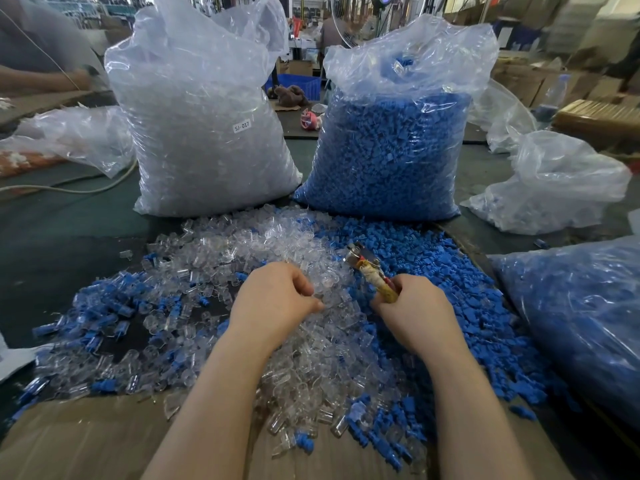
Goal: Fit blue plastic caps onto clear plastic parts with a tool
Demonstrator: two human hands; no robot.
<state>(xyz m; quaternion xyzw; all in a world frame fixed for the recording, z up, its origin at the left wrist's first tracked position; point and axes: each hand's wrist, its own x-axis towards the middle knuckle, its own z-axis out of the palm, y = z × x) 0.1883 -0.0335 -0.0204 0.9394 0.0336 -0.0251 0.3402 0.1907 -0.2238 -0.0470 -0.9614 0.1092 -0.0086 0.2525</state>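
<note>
**Ana:** Where were the small clear plastic tubular parts lying?

**Ben:** Heaped across the middle of the dark green bench, spilling onto the flat brown cardboard sheet at its near edge. The small blue moulded plastic caps made a second heap touching the clear one on its right, running along the near right side of the bench.

**Ana:** And the hands?

**Ben:** The left hand sat on the clear heap, fingers curled, thumb and fingertips pinching at a clear part. Whether it had one fully in its grip I could not tell; the plastic was too transparent. The right hand was wrapped round the taped yellowish handle of the metal-headed hand tool.

**Ana:** Which way did the tool lie?

**Ben:** Its long axis ran from the right fist up and to the left, the metal head toward the far edge, over the seam where clear met blue. The head stood just beyond and to the right of the left fingertips. I judged the part had to travel that short way to the head; the left hand was nearer.

**Ana:** Around them?

**Ben:** Two tall clear plastic sacks stood behind, the sack of clear parts left, the sack of blue caps right.
</note>
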